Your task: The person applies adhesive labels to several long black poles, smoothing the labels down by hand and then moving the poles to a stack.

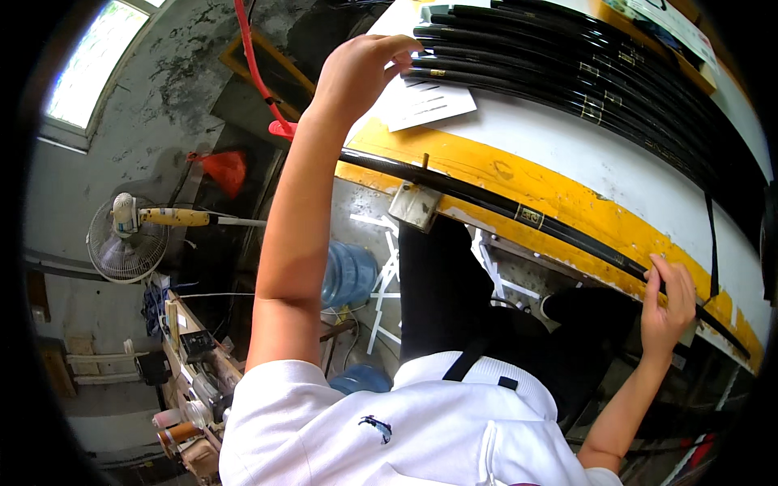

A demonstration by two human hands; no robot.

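Note:
A long glossy black fishing rod [478, 193] with a gold marking lies slantwise along the yellow front edge of the worktable [506, 162]. My right hand [669, 308] is closed on this rod toward its right end. At the far left of the table, my left hand [361, 74] has its fingers bent together beside the ends of a row of similar black rods [519, 61]. What those fingers hold, if anything, is hidden. Beneath that hand lies a white printed card [433, 105]. A metal block with an upright pin [415, 204] sits at the table edge, against the single rod.
A black strap [712, 243] hangs over the table at right. A red hose [258, 65] runs down at left, near a standing fan [130, 235]. Blue water bottles [348, 274] and white paper strips [387, 271] are on the floor. A cluttered bench [194, 356] stands lower left.

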